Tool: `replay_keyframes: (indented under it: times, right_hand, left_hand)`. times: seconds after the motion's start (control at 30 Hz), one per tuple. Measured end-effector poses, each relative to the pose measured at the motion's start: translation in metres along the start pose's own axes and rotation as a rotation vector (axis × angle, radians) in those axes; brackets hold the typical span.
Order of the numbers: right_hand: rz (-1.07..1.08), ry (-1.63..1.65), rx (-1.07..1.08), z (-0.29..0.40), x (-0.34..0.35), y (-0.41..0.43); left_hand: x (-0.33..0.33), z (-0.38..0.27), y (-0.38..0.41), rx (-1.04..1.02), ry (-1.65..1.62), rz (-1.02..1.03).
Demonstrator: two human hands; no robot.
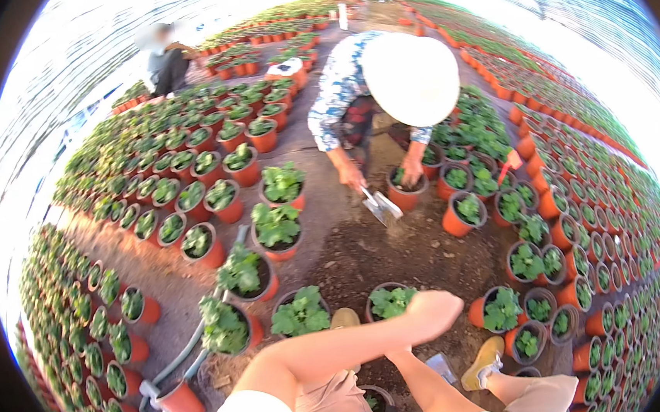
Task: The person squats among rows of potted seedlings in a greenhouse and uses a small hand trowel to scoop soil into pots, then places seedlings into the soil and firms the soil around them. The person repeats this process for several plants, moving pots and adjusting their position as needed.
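Observation:
My left arm reaches across in front of me, and my left hand (437, 316) is blurred, its fingers apparently curled. Whether it holds anything I cannot tell. Behind that forearm, my right hand (399, 351) is mostly hidden near the left wrist. A potted leafy plant (393, 301) stands just beyond my left hand, its pot partly covered by it. Another potted plant (301, 316) is to its left. Below my hands, a grey metal blade (438, 367) lies on the dark soil (421, 257). Between my legs sits a pot (380, 396), partly hidden.
Facing me, a person in a white hat (413, 77) crouches with a metal trowel (381, 205) and one hand in a pot (404, 194). Rows of potted plants flank both sides. Grey pipes (181, 351) and a tipped pot (181, 402) lie left. Another person (166, 62) sits far left.

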State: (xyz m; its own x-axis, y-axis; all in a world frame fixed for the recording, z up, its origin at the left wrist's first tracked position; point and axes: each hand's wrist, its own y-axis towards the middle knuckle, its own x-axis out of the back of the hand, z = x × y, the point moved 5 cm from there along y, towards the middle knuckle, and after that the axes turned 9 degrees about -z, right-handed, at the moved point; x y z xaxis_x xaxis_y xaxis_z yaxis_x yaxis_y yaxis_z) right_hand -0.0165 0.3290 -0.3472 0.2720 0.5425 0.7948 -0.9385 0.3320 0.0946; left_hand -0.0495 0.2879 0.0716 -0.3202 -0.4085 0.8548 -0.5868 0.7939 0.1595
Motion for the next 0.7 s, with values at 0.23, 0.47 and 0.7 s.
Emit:
replay_keyframes:
  times: [0.23, 0.47, 0.7]
  right_hand:
    - [0.317, -0.533, 0.255, 0.105, 0.032, -0.051]
    - [0.439, -0.389, 0.154, 0.093, 0.026, -0.032]
    - [0.177, -0.157, 0.126, 0.114, 0.037, -0.011]
  left_hand:
    - [-0.032, -0.028, -0.069, 0.08, -0.253, 0.064]
    - [-0.068, -0.05, -0.047, -0.163, -0.573, -0.224]
    - [-0.091, -0.029, -0.02, -0.043, -0.498, -0.011]
